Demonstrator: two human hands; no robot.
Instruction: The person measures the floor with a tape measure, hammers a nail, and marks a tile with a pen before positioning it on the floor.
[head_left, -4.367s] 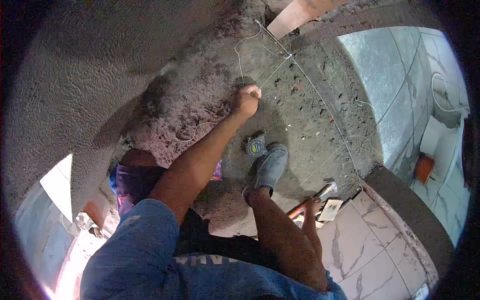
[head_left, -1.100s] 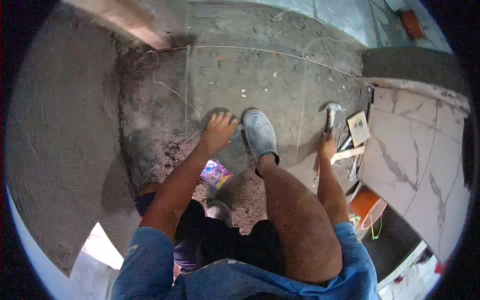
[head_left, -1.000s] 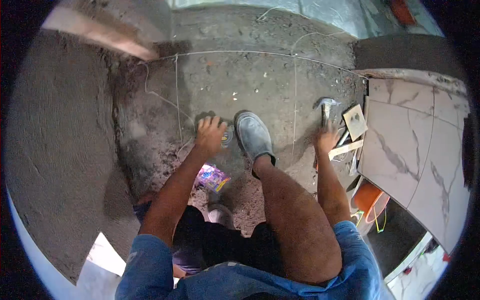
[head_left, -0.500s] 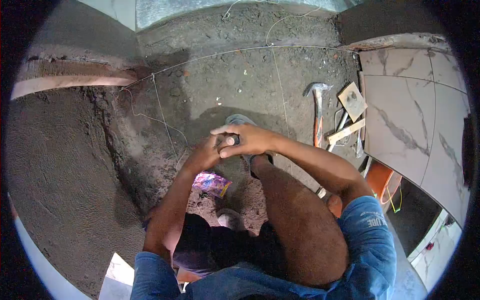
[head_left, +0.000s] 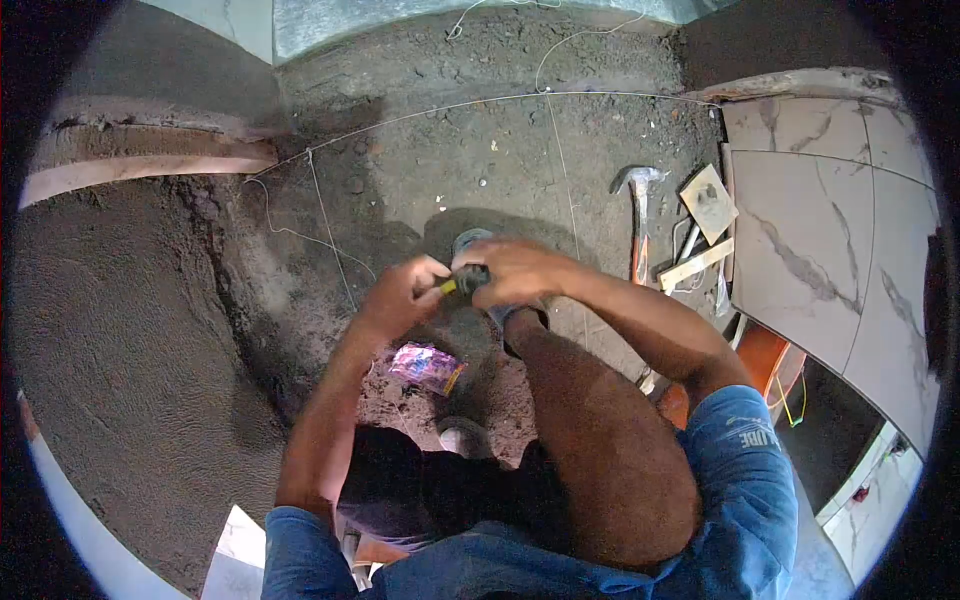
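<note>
In front of my raised foot, my right hand (head_left: 520,270) is closed round the dark case of a tape measure (head_left: 473,279). A short yellow strip, its blade, sticks out toward the left. My left hand (head_left: 402,292) pinches the end of that strip; its fingertips are slightly blurred. Below the hands, a shiny pink and purple packet (head_left: 427,368) lies on the dirt floor. To the right of my right hand, a claw hammer (head_left: 639,225) with an orange and black grip rests on the ground.
A trowel-like block (head_left: 708,204) and a wooden strip (head_left: 696,264) lie beside the marbled tiles (head_left: 800,230) at right. Taut string (head_left: 430,108) crosses the floor. Smooth wet-looking mortar (head_left: 130,350) spreads at left. An orange bucket (head_left: 757,355) stands under the tile edge.
My hands have drawn slightly apart. A bit of yellow tape now shows between them, and the dark case is more visible in my right hand.
</note>
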